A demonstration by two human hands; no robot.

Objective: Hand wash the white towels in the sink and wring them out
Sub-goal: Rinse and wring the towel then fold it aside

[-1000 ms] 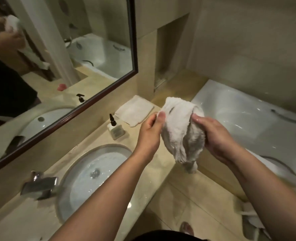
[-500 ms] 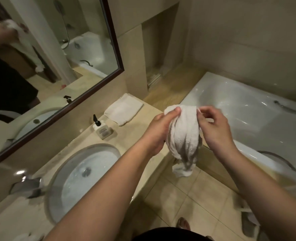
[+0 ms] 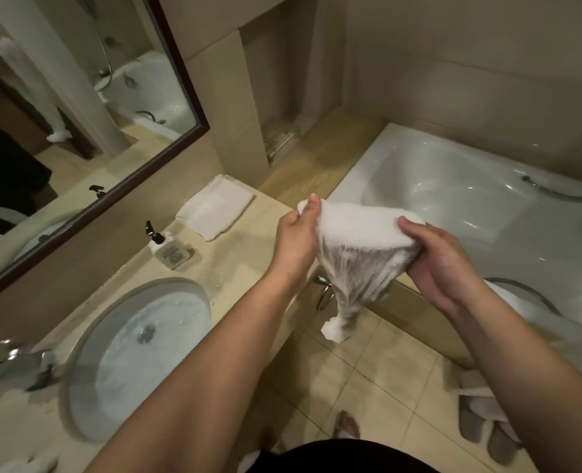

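Now both hands hold one white towel (image 3: 358,247) up over the floor, between the bench (image 3: 235,268) and the bathtub (image 3: 453,186). The left hand (image 3: 296,240) pinches its left top corner; the right hand (image 3: 443,264) has a closed grip on the right edge. Its tail hangs twisted. Another folded towel (image 3: 214,208) lies on the bench beyond the sink (image 3: 136,349).

Single head-worn wide-angle view, looking forward and steeply down from above. Close over both forearms, counter (image 3: 214,268) and sink (image 3: 139,339) at lower left, bathtub (image 3: 453,199) at right, floor (image 3: 368,387) below, mirror (image 3: 78,114) at upper left.
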